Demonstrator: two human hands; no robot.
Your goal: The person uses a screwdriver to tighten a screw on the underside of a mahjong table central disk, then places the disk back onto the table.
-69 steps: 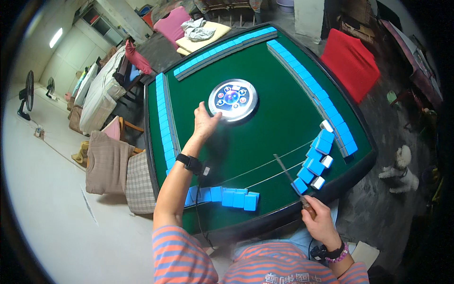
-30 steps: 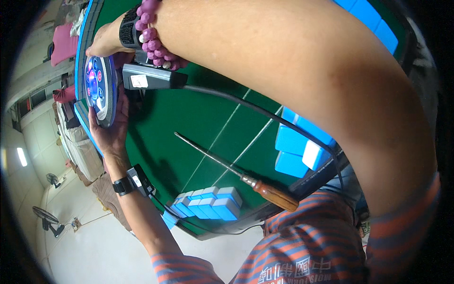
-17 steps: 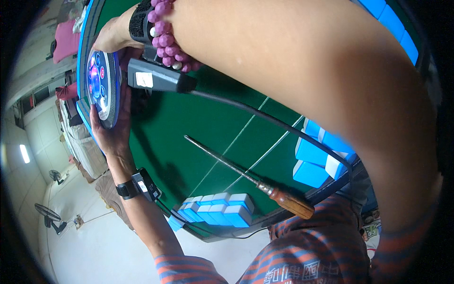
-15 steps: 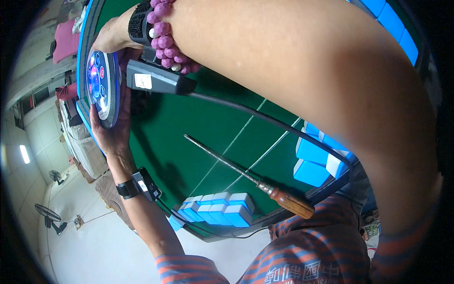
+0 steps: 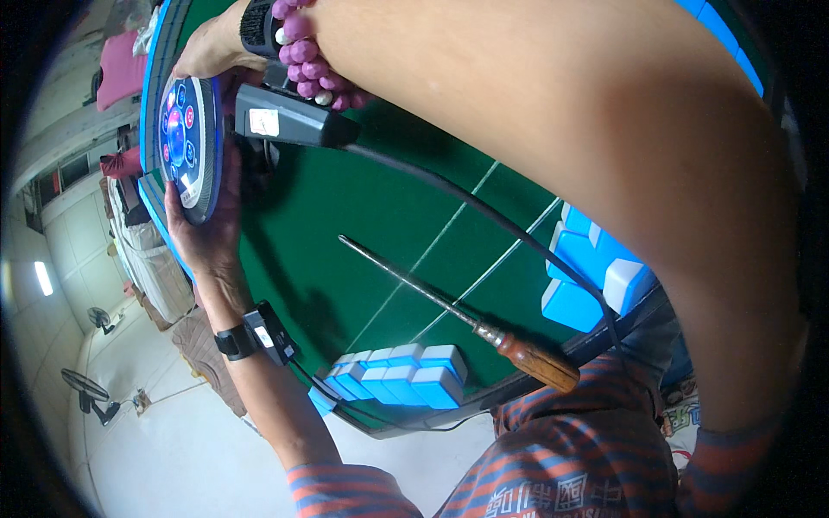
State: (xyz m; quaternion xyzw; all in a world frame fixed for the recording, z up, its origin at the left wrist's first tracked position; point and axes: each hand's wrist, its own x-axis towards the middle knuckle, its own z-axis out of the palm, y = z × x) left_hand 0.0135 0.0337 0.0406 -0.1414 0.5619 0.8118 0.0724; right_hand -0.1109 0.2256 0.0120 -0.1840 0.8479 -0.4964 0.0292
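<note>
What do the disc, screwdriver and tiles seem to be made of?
Disc: probably plastic; glossy, lit face.
Screwdriver: metal shaft, dull grey; handle likely varnished wood, brown and shiny.
Tiles: probably hard plastic; smooth, in blue and white layers.

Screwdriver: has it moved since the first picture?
Yes: judged by the white lines on the green tabletop, the screwdriver has shifted inward, its tip farther past the far line, and leftward, clear of the right-hand tiles.

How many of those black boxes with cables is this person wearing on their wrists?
2: one black box on the left wrist; a second black box, its top partly hidden, at the right wrist beside a purple bead bracelet.
</note>
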